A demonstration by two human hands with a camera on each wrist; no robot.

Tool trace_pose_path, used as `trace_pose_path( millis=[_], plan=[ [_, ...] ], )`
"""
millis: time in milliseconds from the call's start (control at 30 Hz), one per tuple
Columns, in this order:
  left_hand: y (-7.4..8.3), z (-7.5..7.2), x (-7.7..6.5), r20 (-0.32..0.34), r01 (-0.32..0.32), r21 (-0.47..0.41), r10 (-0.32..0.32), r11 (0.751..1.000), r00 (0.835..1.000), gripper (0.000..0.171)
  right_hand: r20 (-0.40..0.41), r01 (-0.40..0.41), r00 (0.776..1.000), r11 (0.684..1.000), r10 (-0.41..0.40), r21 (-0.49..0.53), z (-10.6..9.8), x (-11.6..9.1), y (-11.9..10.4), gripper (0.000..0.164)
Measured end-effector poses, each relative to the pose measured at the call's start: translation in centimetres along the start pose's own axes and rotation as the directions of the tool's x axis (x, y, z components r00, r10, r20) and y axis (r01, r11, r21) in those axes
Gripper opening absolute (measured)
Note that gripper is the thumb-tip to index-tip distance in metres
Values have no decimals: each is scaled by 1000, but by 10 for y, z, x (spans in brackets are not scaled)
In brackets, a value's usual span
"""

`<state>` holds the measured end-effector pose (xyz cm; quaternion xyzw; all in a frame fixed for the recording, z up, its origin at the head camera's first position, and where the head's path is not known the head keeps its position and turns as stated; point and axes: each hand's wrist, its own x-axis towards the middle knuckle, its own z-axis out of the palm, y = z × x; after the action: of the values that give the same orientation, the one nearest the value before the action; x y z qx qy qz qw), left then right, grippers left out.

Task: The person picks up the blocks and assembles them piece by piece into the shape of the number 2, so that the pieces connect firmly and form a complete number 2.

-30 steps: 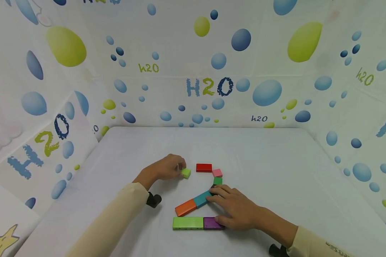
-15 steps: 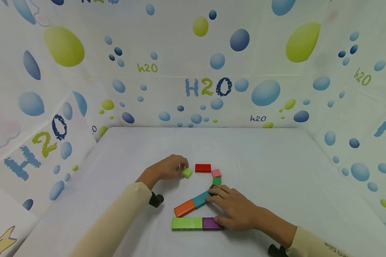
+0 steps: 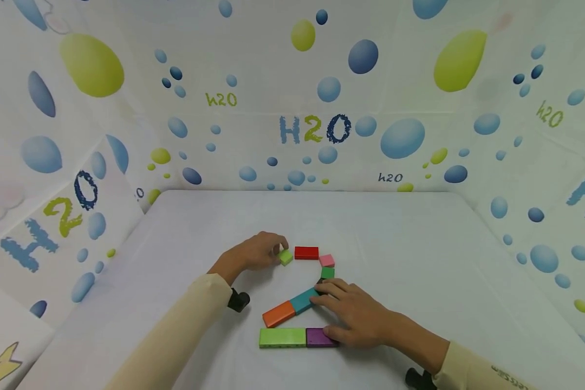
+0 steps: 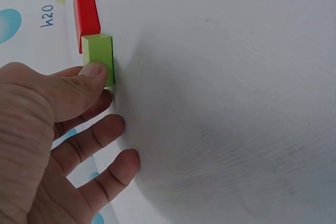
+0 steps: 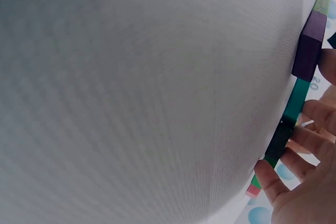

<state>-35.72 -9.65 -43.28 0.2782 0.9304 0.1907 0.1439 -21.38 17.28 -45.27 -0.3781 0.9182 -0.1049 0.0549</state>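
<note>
My left hand (image 3: pixel 254 252) pinches a small lime green block (image 3: pixel 286 257) between thumb and index finger; the other fingers are spread below it in the left wrist view. Just right of it lies a red block (image 3: pixel 306 253), followed by a pink block (image 3: pixel 326 260) and a green block (image 3: pixel 327 273). My right hand (image 3: pixel 361 318) rests over the row, its thumb on a purple block (image 3: pixel 317 338) and fingertips at a teal block (image 3: pixel 302 301) and a dark block (image 5: pixel 279 139), which the hand mostly covers in the head view. An orange block (image 3: pixel 279 314) adjoins the teal one.
A long lime block (image 3: pixel 282 338) lies end to end with the purple one, nearest the person. All sit on a white-covered table (image 3: pixel 395 233). Behind it hangs a white backdrop (image 3: pixel 263 70) printed with blue and green drops. Black wrist devices (image 3: pixel 238 300) sit at both cuffs.
My left hand has brought the small lime block slightly right, closer to the red block, and turned it a little. The right hand stays in place. The head view has shifted slightly.
</note>
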Motion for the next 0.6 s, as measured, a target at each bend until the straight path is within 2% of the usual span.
trace_pose_path(
  millis=[133, 400, 600],
  plan=[
    [0, 1, 0, -1, 6, -1, -6, 1000, 1000, 34, 6, 2, 1000, 1000, -2, 4, -1, -1, -2, 58],
    [1, 2, 0, -29, -26, -38, 25, 999, 999, 34, 25, 4, 1000, 1000, -4, -8, -5, -2, -2, 57],
    [2, 2, -5, -31, 9, -44, -10, 999, 999, 37, 25, 12, 1000, 1000, -12, -5, -7, -1, 0, 56]
  ],
)
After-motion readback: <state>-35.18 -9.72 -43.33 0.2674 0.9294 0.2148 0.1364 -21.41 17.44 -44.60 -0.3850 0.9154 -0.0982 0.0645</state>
